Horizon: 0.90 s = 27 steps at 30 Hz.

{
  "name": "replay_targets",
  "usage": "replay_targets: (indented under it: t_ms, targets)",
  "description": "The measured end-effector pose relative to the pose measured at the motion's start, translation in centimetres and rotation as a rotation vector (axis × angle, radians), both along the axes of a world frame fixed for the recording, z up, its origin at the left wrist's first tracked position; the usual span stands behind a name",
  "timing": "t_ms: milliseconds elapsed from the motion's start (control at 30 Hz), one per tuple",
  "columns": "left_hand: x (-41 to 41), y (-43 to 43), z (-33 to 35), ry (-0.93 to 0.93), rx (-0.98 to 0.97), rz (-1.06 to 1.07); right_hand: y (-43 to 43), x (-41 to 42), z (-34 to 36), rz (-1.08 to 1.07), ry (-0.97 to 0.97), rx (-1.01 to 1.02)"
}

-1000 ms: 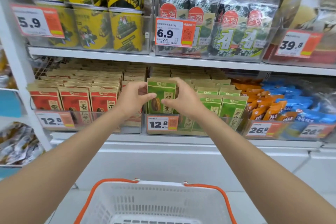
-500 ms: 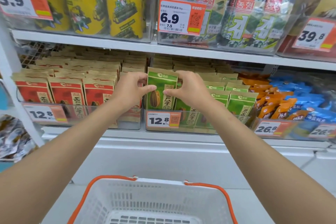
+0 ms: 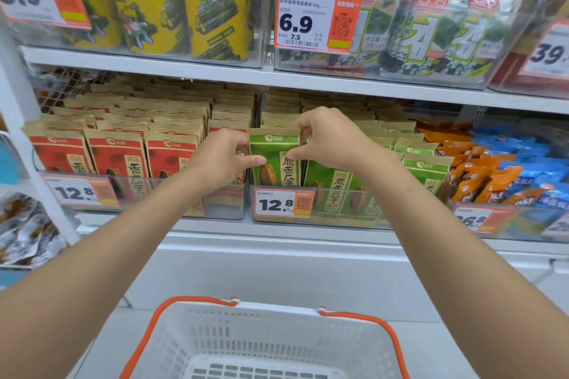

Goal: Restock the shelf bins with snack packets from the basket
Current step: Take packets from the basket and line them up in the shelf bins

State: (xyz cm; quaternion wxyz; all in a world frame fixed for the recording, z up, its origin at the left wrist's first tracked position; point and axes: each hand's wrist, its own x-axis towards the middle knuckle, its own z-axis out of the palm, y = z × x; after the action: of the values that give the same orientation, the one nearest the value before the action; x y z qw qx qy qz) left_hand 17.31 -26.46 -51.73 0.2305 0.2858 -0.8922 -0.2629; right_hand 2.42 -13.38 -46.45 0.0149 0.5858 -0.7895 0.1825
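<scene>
A white shelf (image 3: 215, 71) runs across the far side, and a white basket with orange handles (image 3: 277, 308) sits near, below the arms. In the middle clear bin (image 3: 338, 212), at its front left corner, stands an upright green sunflower seed packet (image 3: 274, 160). The left hand (image 3: 221, 157) pinches its left edge and the right hand (image 3: 329, 138) pinches its upper right edge. A 12.8 price tag (image 3: 283, 204) sits just below.
</scene>
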Motion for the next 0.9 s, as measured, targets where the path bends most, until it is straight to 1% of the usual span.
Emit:
replay_targets:
  t_ms: [133,267,333,433,500,567,600,733,800,867,900]
  targets:
    - [-0.3,0.1,0.7,-0.001,-0.064,-0.032,0.1,-0.5,-0.2,-0.007,0.001,-0.008]
    - [-0.4,0.6,1.2,-0.067,-0.075,-0.066,0.0,-0.7,-0.3,0.011,-0.017,0.001]
    - [-0.2,0.8,1.0,-0.086,-0.047,-0.074,-0.4,-0.2,-0.6,0.021,0.020,0.034]
    - [0.2,1.1,0.7,-0.060,-0.056,-0.076,-1.0,0.1,-0.3,0.025,0.079,0.102]
    - [0.2,1.0,1.2,-0.036,-0.091,-0.058,-1.2,-0.3,1.0,0.049,0.050,0.114]
    - [0.1,0.6,2.0,-0.002,-0.085,-0.054,-1.4,-0.9,2.0,0.082,-0.027,0.084]
    - [0.0,0.4,2.0,-0.010,-0.078,-0.066,-1.5,-1.0,2.1,0.095,-0.034,0.092]
    - [-0.4,0.3,1.1,-0.136,-0.099,-0.084,-2.1,-0.9,1.1,0.086,0.061,0.216]
    - [-0.7,0.0,0.5,-0.175,-0.115,-0.057,-2.6,-1.2,1.2,0.088,0.060,0.268]
    - [-0.7,-0.4,0.4,-0.153,-0.091,-0.049,-2.9,-1.1,1.8,0.080,0.078,0.346]
    - [-0.7,-0.5,0.4,-0.123,-0.053,-0.065,-3.0,-0.8,2.1,0.075,0.117,0.390]
